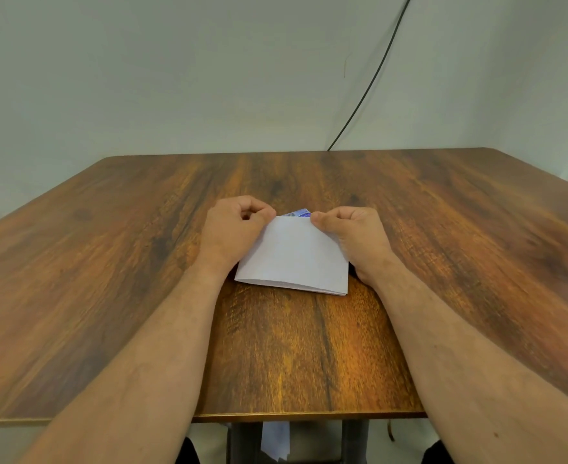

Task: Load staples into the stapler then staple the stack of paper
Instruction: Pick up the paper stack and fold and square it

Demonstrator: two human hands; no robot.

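My left hand and right hand flank the stack of paper, each pinching a far corner, so both sides of the stack are blocked. Just beyond its far edge a small blue object peeks out, partly hidden. Farther past the stack, and well out to either side of it, the wooden table lies bare. Between the stack and the table's near edge, bare wood runs between my forearms.

No legible txt (blue print blurred)
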